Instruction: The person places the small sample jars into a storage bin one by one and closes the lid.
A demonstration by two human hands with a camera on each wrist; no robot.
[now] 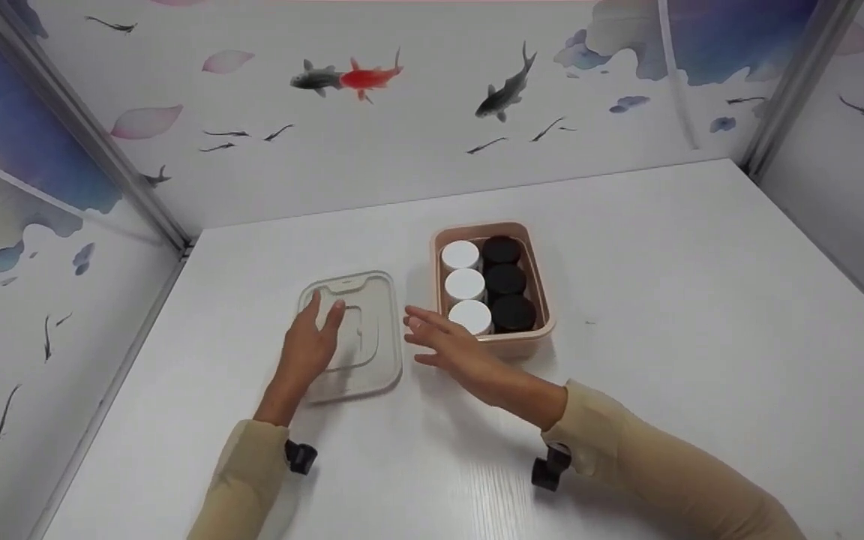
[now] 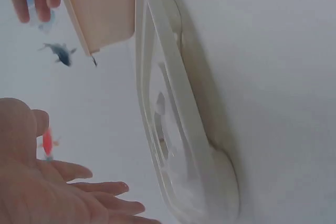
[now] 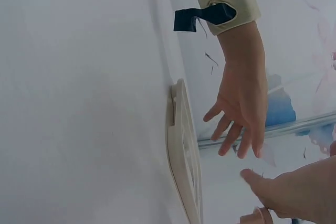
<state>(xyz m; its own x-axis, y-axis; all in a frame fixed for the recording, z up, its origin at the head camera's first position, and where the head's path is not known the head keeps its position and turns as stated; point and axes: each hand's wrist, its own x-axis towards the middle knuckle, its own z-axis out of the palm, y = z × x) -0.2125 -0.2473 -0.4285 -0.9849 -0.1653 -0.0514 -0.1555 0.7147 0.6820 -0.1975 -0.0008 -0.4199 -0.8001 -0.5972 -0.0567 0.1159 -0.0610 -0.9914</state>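
A pale, translucent rectangular lid (image 1: 383, 352) lies on the white table. Above its left side is my left hand (image 1: 306, 346), fingers extended and holding nothing; the left wrist view has a gap between that hand and the lid. To the lid's right stands a pink rectangular box (image 1: 544, 300), uncovered. Inside it, a column of white round-topped jars (image 1: 465, 285) sits beside a column of black round-topped jars (image 1: 505, 280). My right hand (image 1: 462, 356) hovers at the box's near left corner with fingers spread, overlapping the rim in the head view and gripping nothing.
White panels (image 1: 402, 150) printed with fish and petals rise behind the table and on both sides. Metal posts (image 1: 799, 90) frame the corners. The table (image 1: 702, 300) extends to the right of the box. A black camera mount (image 1: 301, 456) is strapped at the left wrist.
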